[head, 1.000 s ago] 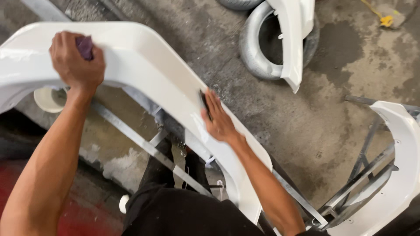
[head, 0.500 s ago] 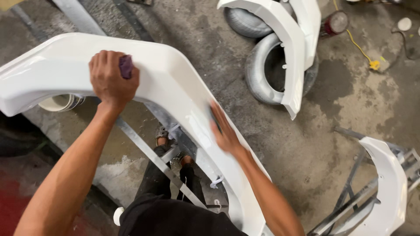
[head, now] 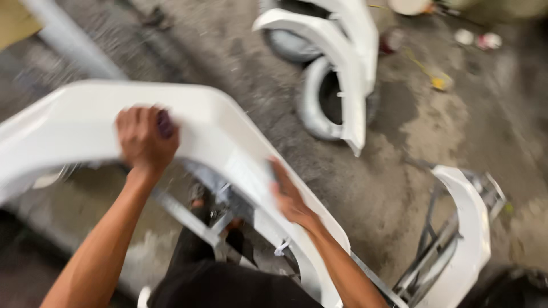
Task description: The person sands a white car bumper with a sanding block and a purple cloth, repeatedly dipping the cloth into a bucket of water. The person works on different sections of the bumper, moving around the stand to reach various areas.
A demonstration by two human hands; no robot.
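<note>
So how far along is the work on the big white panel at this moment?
Done: nothing can be judged finished; the frame is blurred and the white curved panel shows no clear worked area. In hand: the left hand presses a small purple pad on the panel's top, while the right hand lies flat on its lower slope. Left: three other white panels sit untouched on tyres and a stand.

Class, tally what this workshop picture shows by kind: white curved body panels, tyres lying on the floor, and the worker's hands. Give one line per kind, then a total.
White curved body panels: 4 (under the hands, two at top, one at right)
Tyres: 2
Hands: 2, left hand, right hand
Total: 8
</note>
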